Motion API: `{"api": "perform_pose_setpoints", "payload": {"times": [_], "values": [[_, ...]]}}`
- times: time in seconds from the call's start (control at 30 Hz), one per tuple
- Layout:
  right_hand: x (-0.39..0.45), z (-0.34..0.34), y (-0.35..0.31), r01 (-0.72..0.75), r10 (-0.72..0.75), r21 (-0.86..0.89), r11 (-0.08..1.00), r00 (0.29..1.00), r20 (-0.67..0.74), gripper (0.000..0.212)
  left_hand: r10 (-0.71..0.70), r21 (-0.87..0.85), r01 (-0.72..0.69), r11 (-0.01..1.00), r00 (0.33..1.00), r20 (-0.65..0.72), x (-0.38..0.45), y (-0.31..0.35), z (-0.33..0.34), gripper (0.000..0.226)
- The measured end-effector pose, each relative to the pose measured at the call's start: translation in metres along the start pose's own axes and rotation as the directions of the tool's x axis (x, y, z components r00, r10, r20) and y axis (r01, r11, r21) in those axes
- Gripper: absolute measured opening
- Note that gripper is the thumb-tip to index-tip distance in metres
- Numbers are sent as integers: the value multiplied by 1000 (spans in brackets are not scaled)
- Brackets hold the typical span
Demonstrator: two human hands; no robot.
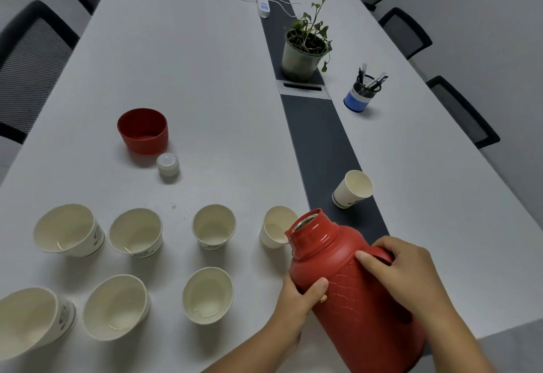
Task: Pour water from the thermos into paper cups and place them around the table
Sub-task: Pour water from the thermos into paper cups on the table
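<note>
Closest to the camera, both hands are on the red thermos (pixel 352 290), which tilts left with its open mouth leaning over the rim of a paper cup (pixel 274 227). The left hand (pixel 296 303) comes up from below, fingers (pixel 316 284) curled around the near flank of the body, thumb side pressed into the ribbed shell. The right hand (pixel 411 270) reaches in from the right edge, its fingers wrapped over the handle, fingertips lying flat against the red shoulder. No stream of water can be made out at the mouth.

Count the paper cups: eight in all. Three stand in the near row at lower left, four in the row behind, the rightmost one under the thermos mouth, and one cup (pixel 352 189) stands apart on the dark centre strip (pixel 320 140). All are upright on the white tabletop (pixel 205 79).

Further back sit one red thermos cap (pixel 143 131), open side up, and just beside it one white stopper (pixel 167 164). Beyond, one pen holder (pixel 363 93), one potted plant (pixel 305 46), and one white charger with cables (pixel 263 7). Dark chairs (pixel 32 58) line both sides.
</note>
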State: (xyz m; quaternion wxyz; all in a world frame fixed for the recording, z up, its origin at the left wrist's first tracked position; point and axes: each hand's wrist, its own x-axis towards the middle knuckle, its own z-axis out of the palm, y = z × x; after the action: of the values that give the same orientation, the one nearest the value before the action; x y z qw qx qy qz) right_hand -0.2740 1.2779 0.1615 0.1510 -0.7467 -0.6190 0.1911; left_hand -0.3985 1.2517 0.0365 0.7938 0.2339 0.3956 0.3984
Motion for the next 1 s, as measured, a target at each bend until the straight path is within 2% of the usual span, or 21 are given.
{"api": "perform_pose_setpoints", "payload": {"times": [0.27,0.43,0.6,0.7,0.77,0.87,1.0], "values": [[6,-1,-6,5,-1,-66,998,998,56,22,-48,-66,48,997,999,-9,3,-6,-2,80],[11,-2,-9,-2,7,-75,997,998,66,25,-87,-112,81,990,995,-52,6,-5,-1,53],[15,-2,-11,5,3,-103,995,997,77,21,-100,-166,84,982,991,-88,7,-6,3,46],[17,-3,-12,22,-11,-130,991,996,86,20,-116,-191,99,977,990,-83,7,-5,4,28],[19,-4,-13,33,-19,-154,988,995,96,21,-111,-189,96,977,992,-68,7,-6,4,31],[22,-5,-14,47,-29,-188,981,995,99,21,-109,-196,99,976,993,-41,6,-5,6,51],[24,-5,-15,53,-31,-218,974,994,100,21,-113,-206,105,973,993,-24,7,-8,7,57]]}}
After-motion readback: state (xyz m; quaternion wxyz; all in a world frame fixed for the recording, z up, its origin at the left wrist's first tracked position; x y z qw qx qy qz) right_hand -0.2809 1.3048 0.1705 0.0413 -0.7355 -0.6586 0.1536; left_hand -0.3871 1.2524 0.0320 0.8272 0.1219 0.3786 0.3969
